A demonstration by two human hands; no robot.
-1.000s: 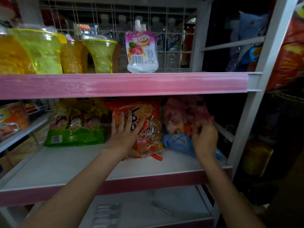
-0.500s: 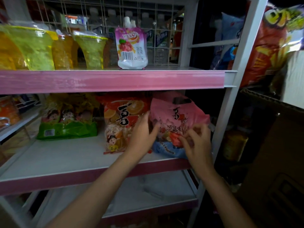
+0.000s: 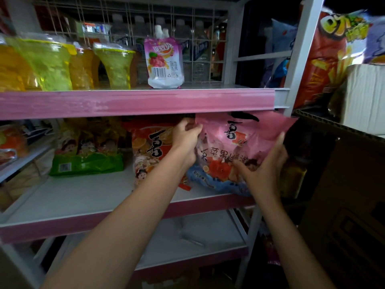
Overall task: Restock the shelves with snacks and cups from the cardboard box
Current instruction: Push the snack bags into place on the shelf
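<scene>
Head view: left hand point(image 3: 186, 136) pinches the top left corner of the pink snack bag point(image 3: 235, 155), right hand point(image 3: 264, 170) grasps its right side; it stands on the middle shelf point(image 3: 87, 202), right of the orange bag point(image 3: 150, 151), green bag point(image 3: 87, 155) farther left

Dim overall, light falling on the upper shelf point(image 3: 137, 103), deep shadow at right, wide-angle bending and blur at edges

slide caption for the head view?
Both hands, left and right, grip a pink snack bag on the middle shelf.
</scene>
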